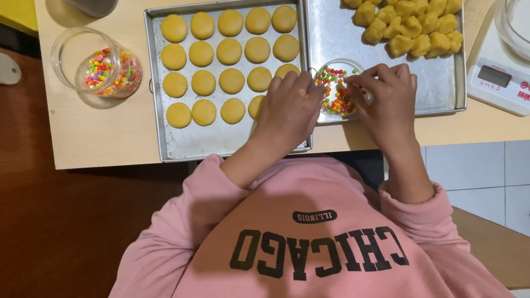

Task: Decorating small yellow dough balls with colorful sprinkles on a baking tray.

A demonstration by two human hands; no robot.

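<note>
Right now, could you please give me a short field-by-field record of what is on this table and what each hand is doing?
Left hand: left hand over the cookie tray's near right corner, fingertips at the small bowl's rim
Right hand: right hand pinching at the small bowl of coloured sprinkles
Cookie tray: rows of flat round yellow dough discs
Second tray: second tray with a pile of dough lumps
Far left: glass jar of sprinkles
Far right: white kitchen scale

Pink sweatshirt, sleeves pushed up, dark lettering
</note>
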